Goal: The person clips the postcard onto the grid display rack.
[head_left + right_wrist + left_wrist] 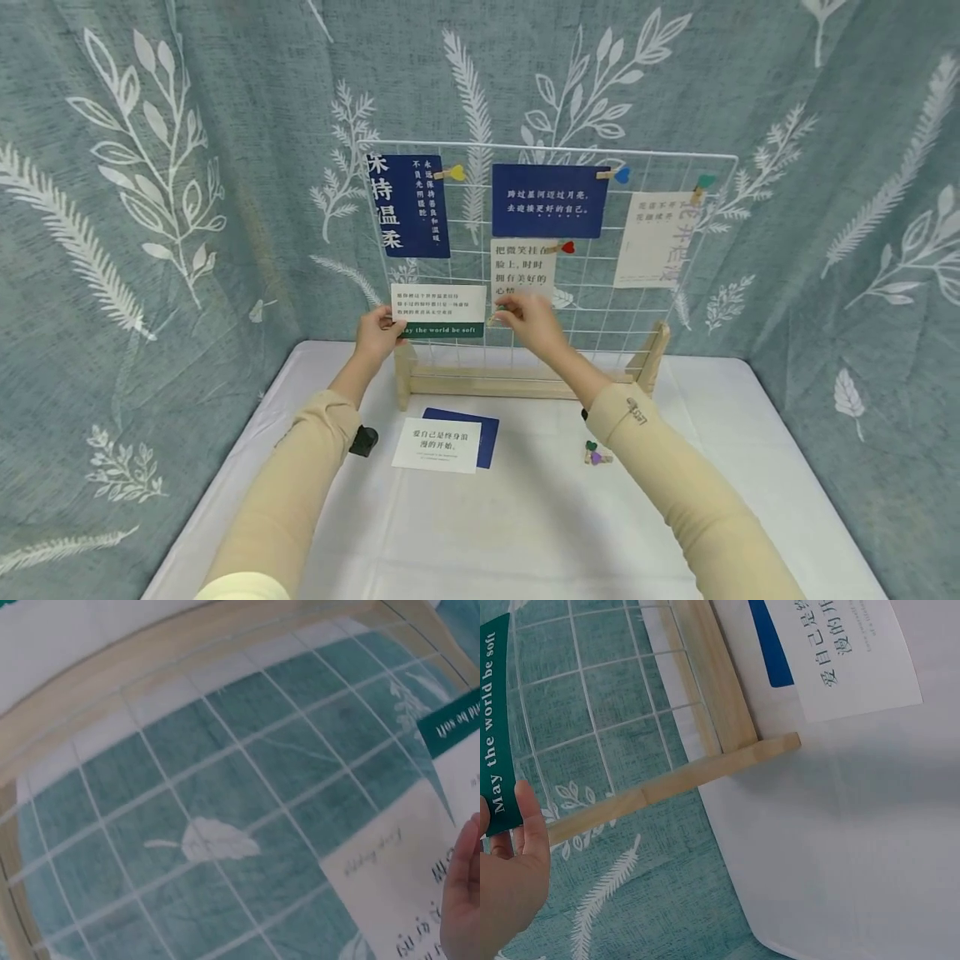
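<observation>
Our left grip (380,332) pinches the white-and-green rectangular paper card (438,302) near the lower-left corner of the white wire grid (645,153); our right grip (536,323) pinches a small wooden clip (492,318). We should keep the card level while clipping.

Our left hand (377,334) grips a white-and-green card (438,312) before the wire grid (471,252); our right hand (538,323) pinches a small clip (492,317) beside the card.

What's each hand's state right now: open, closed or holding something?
Left hand: holding the white-and-green card.
Right hand: pinching what looks like a small clip.
</observation>
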`<state>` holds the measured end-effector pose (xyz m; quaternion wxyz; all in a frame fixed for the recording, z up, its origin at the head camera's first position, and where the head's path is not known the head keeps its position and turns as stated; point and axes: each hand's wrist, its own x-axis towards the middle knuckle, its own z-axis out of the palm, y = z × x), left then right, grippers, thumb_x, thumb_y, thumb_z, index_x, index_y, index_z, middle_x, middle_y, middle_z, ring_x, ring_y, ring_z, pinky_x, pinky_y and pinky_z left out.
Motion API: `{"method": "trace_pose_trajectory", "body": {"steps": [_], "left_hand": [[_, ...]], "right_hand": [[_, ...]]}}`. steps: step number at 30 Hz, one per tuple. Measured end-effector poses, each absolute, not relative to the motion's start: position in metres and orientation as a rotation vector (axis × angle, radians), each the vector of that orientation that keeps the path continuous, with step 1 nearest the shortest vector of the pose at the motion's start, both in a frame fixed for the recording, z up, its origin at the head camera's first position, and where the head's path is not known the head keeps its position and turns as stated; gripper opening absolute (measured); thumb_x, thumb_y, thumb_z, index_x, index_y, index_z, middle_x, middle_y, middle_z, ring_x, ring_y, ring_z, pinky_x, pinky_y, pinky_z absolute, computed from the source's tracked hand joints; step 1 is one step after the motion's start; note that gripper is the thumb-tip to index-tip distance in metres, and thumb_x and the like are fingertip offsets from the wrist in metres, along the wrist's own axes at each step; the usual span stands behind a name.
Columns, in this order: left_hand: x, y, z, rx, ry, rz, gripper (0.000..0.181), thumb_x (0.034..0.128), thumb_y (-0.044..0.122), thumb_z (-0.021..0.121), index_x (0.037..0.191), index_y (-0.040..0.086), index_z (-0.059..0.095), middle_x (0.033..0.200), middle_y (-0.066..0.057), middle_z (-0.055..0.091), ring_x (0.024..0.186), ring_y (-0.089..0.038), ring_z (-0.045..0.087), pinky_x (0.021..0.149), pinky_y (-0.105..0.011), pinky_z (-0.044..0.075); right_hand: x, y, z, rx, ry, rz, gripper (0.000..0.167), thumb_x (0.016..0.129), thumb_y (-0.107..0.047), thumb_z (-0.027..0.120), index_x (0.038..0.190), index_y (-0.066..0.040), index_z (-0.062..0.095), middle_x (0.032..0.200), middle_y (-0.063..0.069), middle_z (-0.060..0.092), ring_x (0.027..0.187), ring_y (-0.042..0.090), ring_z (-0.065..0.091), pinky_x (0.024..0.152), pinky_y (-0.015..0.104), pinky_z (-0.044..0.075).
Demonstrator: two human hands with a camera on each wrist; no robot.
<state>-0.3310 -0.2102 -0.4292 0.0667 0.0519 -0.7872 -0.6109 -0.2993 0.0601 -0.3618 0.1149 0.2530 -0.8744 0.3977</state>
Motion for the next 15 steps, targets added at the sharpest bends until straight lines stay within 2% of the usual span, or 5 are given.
{"method": "trace_pose_trajectory", "body": {"steps": [3,5,7,15], "left_hand": [[-0.364,-0.229,-0.465,0.076,-2.299,-1.908,0.033,0.0869,0.012,0.067,0.117,0.003,0.058,0.102,-0.017,0.064,0.089,-0.023,0.064,0.071,-0.029,0.058],[-0.371,-0.231,-0.471,0.084,-2.309,-1.891,0.034,0.0879,0.013,0.066,0.12,0.004,0.057,0.104,-0.017,0.063,0.092,-0.024,0.065,0.073,-0.029,0.058],[-0.362,-0.224,-0.458,0.129,-2.364,-1.86,0.038,0.0905,0.013,0.062,0.126,0.003,0.052,0.114,-0.021,0.06,0.103,-0.029,0.062,0.083,-0.033,0.056],[-0.314,-0.199,-0.404,0.112,-2.376,-1.841,0.032,0.0941,0.01,0.056,0.123,-0.004,0.051,0.112,-0.025,0.058,0.106,-0.032,0.059,0.087,-0.034,0.055]], "right_hand": [[-0.302,0.055,-0.351,0.754,-2.537,1.117,0.022,0.089,-0.006,0.061,0.107,0.006,0.064,0.095,0.02,0.07,0.081,0.027,0.069,0.074,0.029,0.057],[-0.303,0.053,-0.343,0.773,-2.526,1.058,0.021,0.089,-0.006,0.061,0.106,0.005,0.064,0.096,0.019,0.07,0.082,0.027,0.069,0.075,0.029,0.056],[-0.305,0.05,-0.336,0.784,-2.53,0.997,0.02,0.089,-0.007,0.061,0.106,0.004,0.064,0.096,0.018,0.069,0.083,0.026,0.068,0.076,0.029,0.056],[-0.315,0.04,-0.324,0.752,-2.518,0.906,0.018,0.09,-0.007,0.06,0.104,0.004,0.064,0.1,0.017,0.069,0.09,0.027,0.066,0.081,0.03,0.055]]}}
